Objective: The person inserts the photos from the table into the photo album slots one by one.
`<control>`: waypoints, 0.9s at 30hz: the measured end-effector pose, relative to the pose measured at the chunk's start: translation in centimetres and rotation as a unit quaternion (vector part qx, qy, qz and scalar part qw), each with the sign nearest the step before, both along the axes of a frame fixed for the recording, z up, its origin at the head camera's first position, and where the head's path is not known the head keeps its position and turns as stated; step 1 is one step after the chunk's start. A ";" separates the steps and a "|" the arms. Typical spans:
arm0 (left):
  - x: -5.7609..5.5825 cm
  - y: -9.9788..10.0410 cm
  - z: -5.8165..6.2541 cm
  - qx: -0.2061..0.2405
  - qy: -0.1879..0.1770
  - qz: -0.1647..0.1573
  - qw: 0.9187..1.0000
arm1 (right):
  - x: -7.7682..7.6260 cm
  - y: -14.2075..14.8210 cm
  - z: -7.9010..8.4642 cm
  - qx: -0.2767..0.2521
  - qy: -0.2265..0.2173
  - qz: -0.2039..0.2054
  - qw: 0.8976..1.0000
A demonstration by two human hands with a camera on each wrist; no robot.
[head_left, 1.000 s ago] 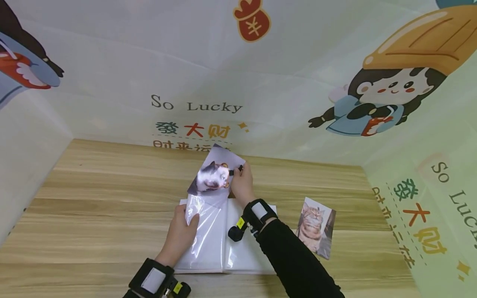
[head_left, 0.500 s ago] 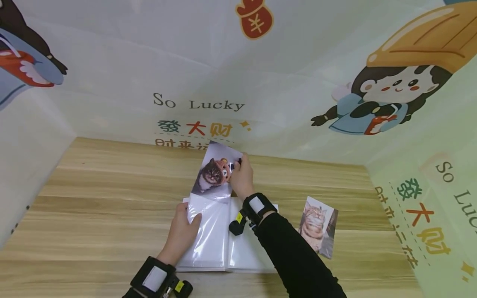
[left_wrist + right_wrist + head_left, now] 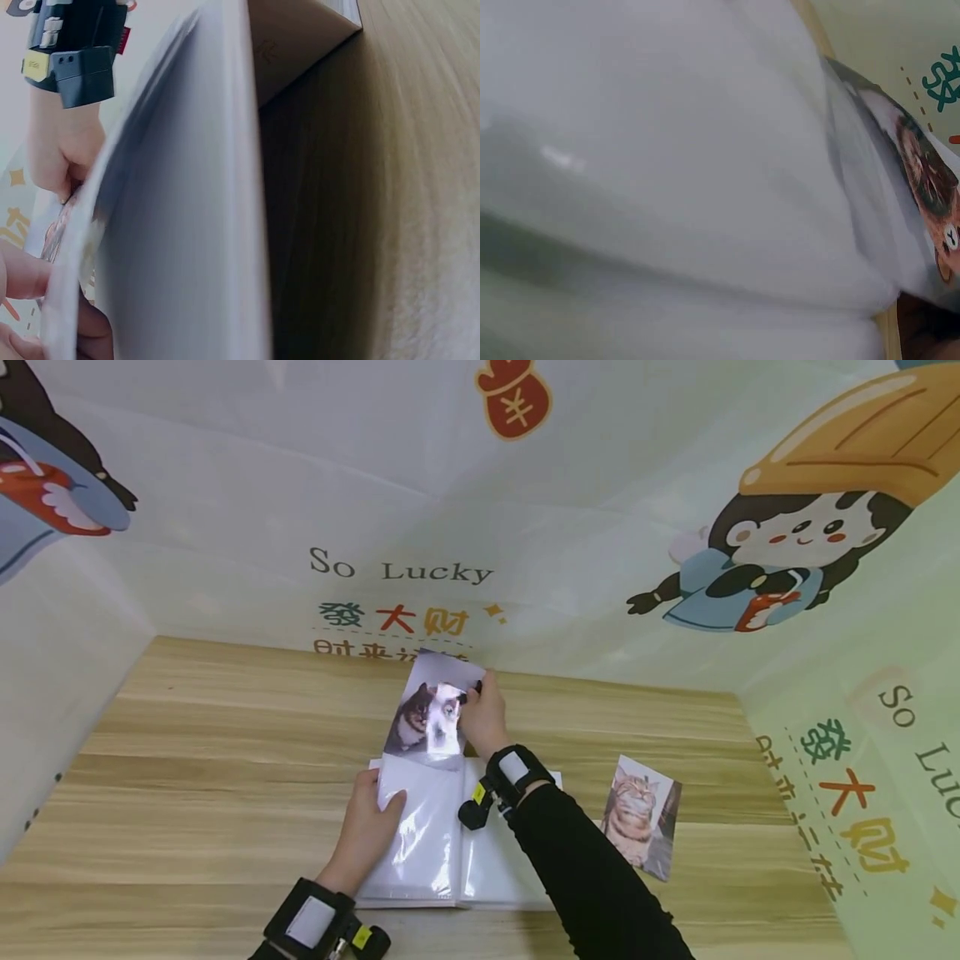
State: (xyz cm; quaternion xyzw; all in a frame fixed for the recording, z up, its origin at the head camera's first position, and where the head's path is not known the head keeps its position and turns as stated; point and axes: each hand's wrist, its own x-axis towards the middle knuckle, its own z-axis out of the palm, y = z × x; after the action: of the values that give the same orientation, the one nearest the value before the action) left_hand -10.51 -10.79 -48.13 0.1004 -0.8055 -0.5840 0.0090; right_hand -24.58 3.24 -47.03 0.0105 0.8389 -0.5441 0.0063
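Note:
An open photo album [image 3: 504,868] lies on the table, clear plastic sleeves over its white pages. My left hand [image 3: 367,835] pinches the outer edge of the left page [image 3: 420,835], thumb on top; the left wrist view shows this page [image 3: 180,225] raised, fingers behind it. My right hand [image 3: 486,717] pinches the right edge of a cat photo [image 3: 408,720], glare covering part of its picture. The photo's lower edge meets the sleeve's top opening; in the right wrist view clear film [image 3: 855,157] overlaps the photo's [image 3: 922,165] edge. My right fingertips are partly hidden.
Right of the album, beyond my right sleeve [image 3: 600,877], a second photo [image 3: 641,818] of an orange cat lies on the wooden table [image 3: 225,760]. A printed white backdrop [image 3: 375,460] rises behind the table and along both sides.
The cat photo has turned slightly straighter above the left page, and most recently my right hand has shifted a little down and left with it. My left hand keeps its hold on the page.

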 end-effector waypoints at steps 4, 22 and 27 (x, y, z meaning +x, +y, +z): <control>0.0 -0.1 0.0 0.014 -0.012 0.001 1.000 | 0.1 0.4 -0.6 -0.035 -0.008 0.030 0.999; -0.1 0.2 0.1 0.063 -0.016 -0.009 0.998 | 0.1 1.4 -0.4 0.015 0.006 0.078 0.997; 0.0 0.2 0.1 0.059 -0.010 -0.011 0.998 | 0.1 0.9 0.1 0.072 0.007 0.096 0.993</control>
State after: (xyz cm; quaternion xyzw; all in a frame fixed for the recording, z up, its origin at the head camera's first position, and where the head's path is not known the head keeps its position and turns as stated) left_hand -10.55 -10.58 -48.00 0.0977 -0.7710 -0.6292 -0.0115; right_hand -24.51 4.18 -46.97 -0.0737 0.8732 -0.4788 0.0525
